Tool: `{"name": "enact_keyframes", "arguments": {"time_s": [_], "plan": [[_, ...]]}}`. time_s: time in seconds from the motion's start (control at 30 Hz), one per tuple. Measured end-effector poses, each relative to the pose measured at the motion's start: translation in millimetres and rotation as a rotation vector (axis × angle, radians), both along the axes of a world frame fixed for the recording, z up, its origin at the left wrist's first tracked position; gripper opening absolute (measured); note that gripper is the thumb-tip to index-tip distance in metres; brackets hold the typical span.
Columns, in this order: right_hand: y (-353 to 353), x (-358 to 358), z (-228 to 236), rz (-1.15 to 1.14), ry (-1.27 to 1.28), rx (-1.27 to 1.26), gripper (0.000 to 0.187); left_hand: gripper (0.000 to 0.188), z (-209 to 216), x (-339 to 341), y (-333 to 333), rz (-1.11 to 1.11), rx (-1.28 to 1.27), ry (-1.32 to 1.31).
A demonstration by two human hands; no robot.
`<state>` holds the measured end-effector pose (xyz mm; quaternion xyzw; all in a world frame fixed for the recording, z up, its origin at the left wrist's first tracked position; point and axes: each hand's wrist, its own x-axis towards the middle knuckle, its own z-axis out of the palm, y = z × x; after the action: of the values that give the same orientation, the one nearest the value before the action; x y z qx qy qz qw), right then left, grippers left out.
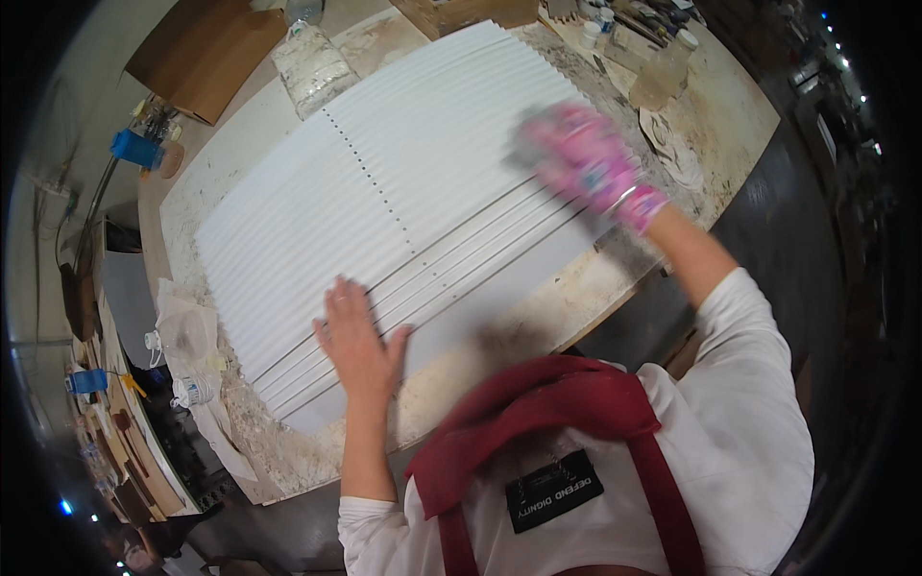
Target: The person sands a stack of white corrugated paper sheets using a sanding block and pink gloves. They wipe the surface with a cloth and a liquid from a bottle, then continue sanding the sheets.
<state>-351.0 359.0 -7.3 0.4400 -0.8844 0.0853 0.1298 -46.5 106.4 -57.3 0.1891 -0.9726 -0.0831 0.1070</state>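
A large white ribbed panel [288, 202] lies flat across the worktable, with a row of small dark dots running over its ribs. Several wider strips with dark lines between them run along its near side. My bare left hand [357, 336] rests on these near strips, fingers spread and holding nothing. At the panel's right end is my right hand [586, 158], in a pink patterned glove and smeared by motion. Under its fingers shows a blurred grey pad [527, 144], pressed against the ribs; its exact kind is not clear.
The stained worktable [715, 158] carries a plastic-wrapped white bundle [312, 67] at the far edge. Bottles, a clear jug [663, 72] and tools stand at the far right. A crumpled white cloth [672, 154] lies right of the panel. Brown cardboard [197, 53] stands far left.
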Motion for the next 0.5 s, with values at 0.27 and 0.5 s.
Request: {"name": "enact_keyframes", "arguments": {"time_s": [0.27,0.5], "plan": [[71,-62,-6,-0.164,0.116,0.259,0.037,0.097,-19,-7,3,-0.133,-0.044,-0.122],[-6,24,-35,0.298,-0.042,-0.042,0.048,0.096,-18,-11,5,-0.112,-0.020,-0.141]]}}
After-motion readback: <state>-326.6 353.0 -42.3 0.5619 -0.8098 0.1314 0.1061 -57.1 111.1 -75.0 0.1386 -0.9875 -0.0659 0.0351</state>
